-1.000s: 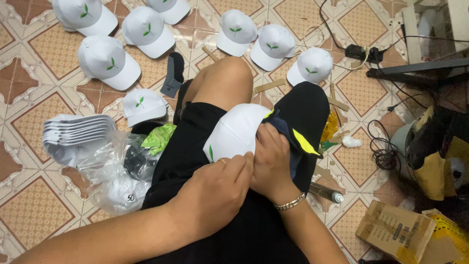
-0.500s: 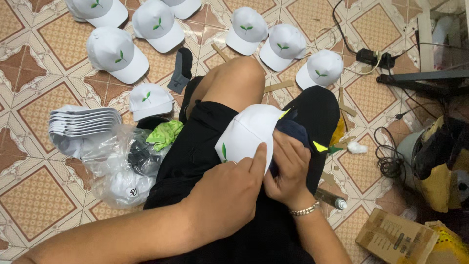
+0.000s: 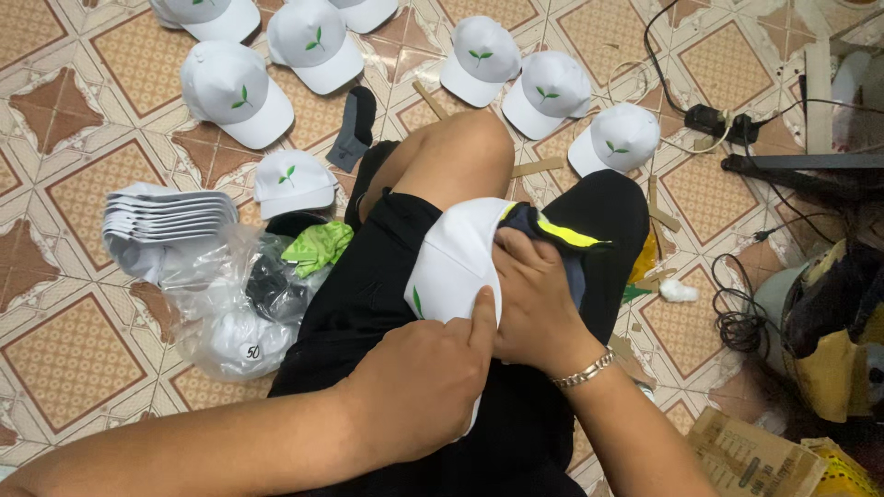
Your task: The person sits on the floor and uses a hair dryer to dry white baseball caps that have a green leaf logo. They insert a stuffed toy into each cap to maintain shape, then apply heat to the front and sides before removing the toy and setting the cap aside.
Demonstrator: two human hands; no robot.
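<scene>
Pressing a white cap [image 3: 451, 262] on the lap, the left hand [image 3: 419, 387] clamps its side while the right hand [image 3: 534, 304] tucks a dark cloth [image 3: 552, 241] inside, with finished caps [image 3: 235, 87] on the floor and a flat stack [image 3: 166, 216] waiting

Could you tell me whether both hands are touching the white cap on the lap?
Yes, the left hand and right hand both press on the cap.

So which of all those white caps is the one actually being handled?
The white cap on the person's lap: left hand and right hand both grip it; the others lie on the floor.
</scene>
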